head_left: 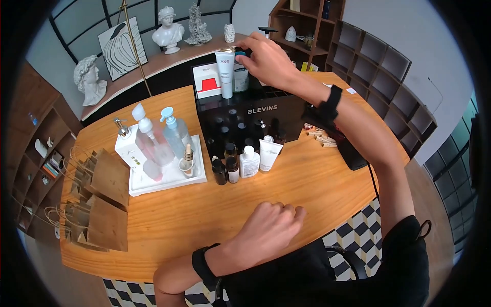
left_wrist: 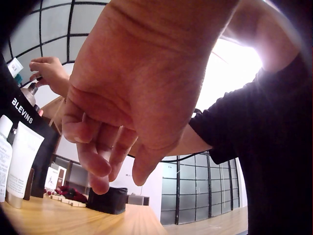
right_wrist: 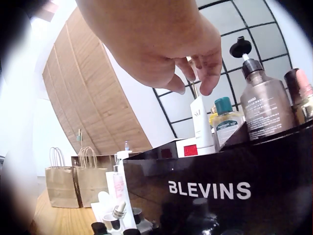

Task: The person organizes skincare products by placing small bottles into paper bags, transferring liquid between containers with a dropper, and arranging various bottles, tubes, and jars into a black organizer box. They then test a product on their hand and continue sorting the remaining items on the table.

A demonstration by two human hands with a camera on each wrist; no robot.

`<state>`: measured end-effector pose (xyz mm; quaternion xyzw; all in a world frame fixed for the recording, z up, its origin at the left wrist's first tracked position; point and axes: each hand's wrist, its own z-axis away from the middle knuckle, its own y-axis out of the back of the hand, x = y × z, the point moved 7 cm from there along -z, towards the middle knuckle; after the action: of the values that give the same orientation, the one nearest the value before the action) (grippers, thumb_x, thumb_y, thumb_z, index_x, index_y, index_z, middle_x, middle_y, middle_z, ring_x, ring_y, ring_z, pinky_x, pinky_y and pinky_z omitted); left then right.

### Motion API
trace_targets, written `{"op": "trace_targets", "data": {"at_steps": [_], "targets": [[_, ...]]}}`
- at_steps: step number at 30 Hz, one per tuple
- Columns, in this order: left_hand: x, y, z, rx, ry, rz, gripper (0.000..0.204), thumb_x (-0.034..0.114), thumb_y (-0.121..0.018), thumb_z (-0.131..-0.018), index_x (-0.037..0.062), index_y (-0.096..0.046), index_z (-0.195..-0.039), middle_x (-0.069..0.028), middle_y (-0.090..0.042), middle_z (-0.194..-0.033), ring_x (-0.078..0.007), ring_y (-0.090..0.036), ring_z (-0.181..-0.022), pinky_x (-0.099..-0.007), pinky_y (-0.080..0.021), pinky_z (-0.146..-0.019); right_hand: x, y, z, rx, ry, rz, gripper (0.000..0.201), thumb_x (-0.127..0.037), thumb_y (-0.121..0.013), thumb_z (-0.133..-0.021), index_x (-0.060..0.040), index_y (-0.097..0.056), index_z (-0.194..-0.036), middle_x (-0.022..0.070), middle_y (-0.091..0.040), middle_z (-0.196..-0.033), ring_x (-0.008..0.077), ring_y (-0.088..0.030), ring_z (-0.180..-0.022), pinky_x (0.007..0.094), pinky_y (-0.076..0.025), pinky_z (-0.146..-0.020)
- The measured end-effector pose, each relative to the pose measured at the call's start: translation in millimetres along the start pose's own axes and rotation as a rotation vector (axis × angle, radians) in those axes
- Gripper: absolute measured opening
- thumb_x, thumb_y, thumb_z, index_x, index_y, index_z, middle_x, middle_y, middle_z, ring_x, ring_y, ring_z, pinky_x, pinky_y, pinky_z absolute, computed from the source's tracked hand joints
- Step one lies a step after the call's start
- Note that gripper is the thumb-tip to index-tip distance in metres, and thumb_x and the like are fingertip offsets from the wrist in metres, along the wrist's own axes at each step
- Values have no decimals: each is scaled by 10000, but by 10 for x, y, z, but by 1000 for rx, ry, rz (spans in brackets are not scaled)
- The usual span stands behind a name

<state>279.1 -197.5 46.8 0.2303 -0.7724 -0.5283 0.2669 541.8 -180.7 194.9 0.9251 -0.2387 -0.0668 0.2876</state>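
Clock directions run from the middle of the pale wooden table (head_left: 179, 220). At 12 stands the glossy black box lettered BLEVINS (head_left: 266, 123); at 8 to 9, brown paper bags with twisted handles (head_left: 107, 225); at 10, a white rectangular tray (head_left: 169, 187) of pump bottles. In the box's top stand a brown translucent pump bottle (right_wrist: 266, 105), a clear teal-capped bottle (right_wrist: 227, 122) and the slim white SK-II tube (head_left: 225, 77), upright at the front. The right hand (head_left: 268, 61) is at 12, bent fingers beside the tube's top; whether they pinch anything I cannot tell. At 6, the left hand (head_left: 268, 225) has loosely bent fingers and holds nothing. As I judge it, the box's top is partly filled, while white and dark containers (head_left: 249, 162) stand outside, before its front; whether those belong inside cannot be told.
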Motion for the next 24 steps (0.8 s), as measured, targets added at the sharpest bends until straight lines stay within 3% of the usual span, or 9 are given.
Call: {"op": "trace_targets", "data": {"at_steps": [2,4,5,8,9,12,16,18,24], "targets": [[19,8,8,42,-27,-6,280,67,-730,-794,-56,-684,-1041,-119,-679,-736,-240,-725,-702,-342,-498,-560,16,-101,-126,25,-14,36,267,-222,-727,-990,18,-754,-1103,199,-734,-945,333,-724,-893,440,-569,-833],[26,33,2,27,-18,-15,261,154,-747,-870,-46,-686,-1028,-131,-697,-760,-260,-738,-727,-362,-531,-572,137,-394,-172,-288,-198,-3,333,-249,-700,-988,18,-752,-1181,239,-717,-1240,458,-689,-1133,515,-558,-995],[28,29,1,5,-9,-16,294,240,-764,-946,-35,-689,-1015,-144,-714,-784,-279,-752,-751,-383,-563,-584,94,-407,-171,-222,-185,-13,315,-239,-710,-985,30,-765,-1139,244,-753,-1134,448,-712,-1096,517,-561,-972],[41,18,2,5,-5,-26,304,242,-768,-940,-39,-695,-1029,-142,-717,-788,-273,-754,-749,-379,-563,-579,95,-470,-206,-309,-265,-145,296,-235,-723,-981,33,-779,-1095,242,-775,-980,436,-741,-1005,515,-565,-937],[41,13,0,3,-5,-24,304,242,-768,-940,-39,-695,-1029,-142,-717,-788,-273,-754,-749,-379,-563,-579,66,-407,-188,-276,-241,-199,279,-230,-724,-986,32,-786,-1061,233,-770,-873,393,-768,-874,480,-585,-840],[26,10,3,-4,1,-25,311,253,-770,-939,-36,-697,-1028,-139,-717,-793,-269,-752,-745,-376,-562,-574,18,-46,-134,-160,-255,-328,274,-233,-717,-1006,23,-781,-1079,190,-769,-845,274,-767,-772,407,-595,-709],[22,-11,1,-12,9,-28,296,265,-759,-955,-18,-695,-1011,-132,-715,-792,-264,-750,-744,-372,-558,-572,-91,712,134,-138,-314,-564,288,-254,-685,-1068,5,-740,-1181,53,-746,-844,87,-696,-738,255,-555,-599],[21,-12,1,8,-2,-18,291,269,-754,-961,-11,-692,-1008,-129,-711,-786,-265,-747,-739,-374,-556,-568,-104,977,294,-174,-256,-646,290,-252,-676,-1079,17,-726,-1174,59,-757,-913,83,-705,-775,248,-572,-621],[4,-2,-5,-10,26,-7,273,279,-731,-980,14,-681,-1024,-117,-695,-774,-270,-736,-725,-393,-541,-565,-154,1287,926,-431,-472,-448,227,-188,-699,-1059,38,-714,-1077,69,-752,-895,92,-713,-753,252,-566,-622]]}}
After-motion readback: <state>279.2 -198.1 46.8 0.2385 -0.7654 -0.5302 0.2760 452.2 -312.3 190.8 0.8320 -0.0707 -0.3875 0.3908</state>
